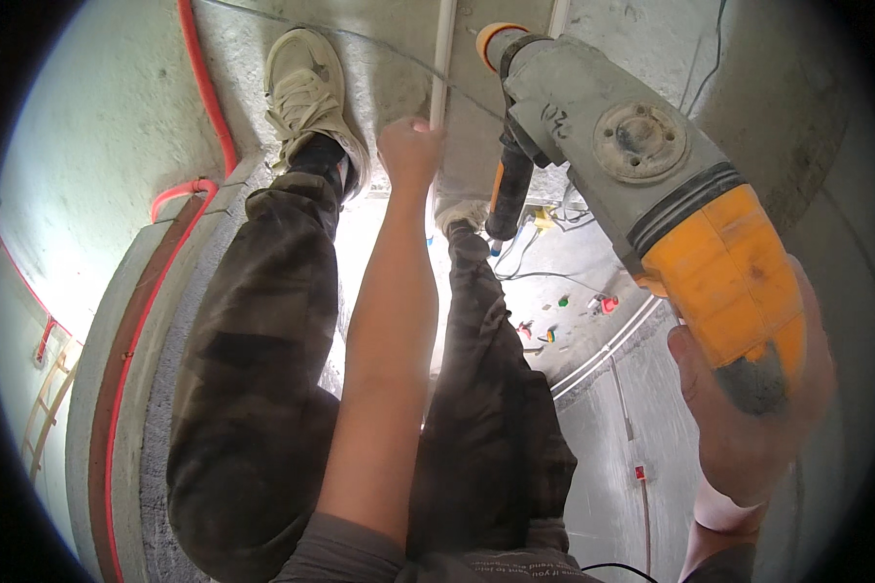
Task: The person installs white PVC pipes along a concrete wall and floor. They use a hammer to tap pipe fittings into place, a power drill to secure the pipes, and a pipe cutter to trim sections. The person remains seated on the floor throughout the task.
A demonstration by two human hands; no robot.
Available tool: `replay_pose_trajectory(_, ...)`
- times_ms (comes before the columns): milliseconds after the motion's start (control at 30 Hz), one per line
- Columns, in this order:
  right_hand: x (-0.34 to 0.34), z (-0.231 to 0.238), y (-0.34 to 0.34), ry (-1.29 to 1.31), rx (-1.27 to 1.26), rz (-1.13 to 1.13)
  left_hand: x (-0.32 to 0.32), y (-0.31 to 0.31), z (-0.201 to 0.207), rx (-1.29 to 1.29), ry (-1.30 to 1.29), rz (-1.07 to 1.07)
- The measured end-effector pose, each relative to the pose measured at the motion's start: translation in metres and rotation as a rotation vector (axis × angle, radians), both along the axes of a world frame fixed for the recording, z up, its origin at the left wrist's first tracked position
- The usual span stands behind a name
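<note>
My right hand point(749, 437) is wrapped around the rear of a large rotary hammer point(598, 107), with its dusty grey body and orange rear housing. The tool slants toward the upper middle, where its orange-ringed nose point(496, 44) points away from me. A black side handle point(510, 189) hangs from its front and no hand is on it. My left hand point(410, 155) is stretched forward between my legs, closed at a thin white pipe point(441, 73). The pipe runs past its right edge; the fingers' far side is hidden.
My beige shoe point(306, 83) rests high up at the left. Red conduit point(204, 87) runs along the concrete wall and ledge at left. Below, a grey floor point(554, 282) holds cables and small coloured pieces. A red wall box point(640, 473) sits lower right, and a ladder point(49, 408) far left.
</note>
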State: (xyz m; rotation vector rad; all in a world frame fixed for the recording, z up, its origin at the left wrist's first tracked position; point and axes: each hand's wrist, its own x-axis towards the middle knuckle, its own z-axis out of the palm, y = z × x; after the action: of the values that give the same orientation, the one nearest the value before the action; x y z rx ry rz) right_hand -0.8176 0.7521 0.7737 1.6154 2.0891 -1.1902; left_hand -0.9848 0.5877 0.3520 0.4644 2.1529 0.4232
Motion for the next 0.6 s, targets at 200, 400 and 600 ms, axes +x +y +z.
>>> replay_pose_trajectory(200, -0.0060, -0.0037, -0.0089, -0.056, 0.070, 0.000, 0.0012, 0.0045, 0.0001, -0.031, -0.027, 0.002)
replay_pose_trajectory(400, -0.0060, 0.0018, -0.0093, -0.107, 0.073, -0.041, 0.0014, 0.0042, 0.0020, -0.101, -0.058, 0.042)
replay_pose_trajectory(600, -0.0063, 0.0032, -0.0060, -0.131, 0.089, -0.014, 0.0044, 0.0048, -0.0012, -0.133, -0.056, 0.106)
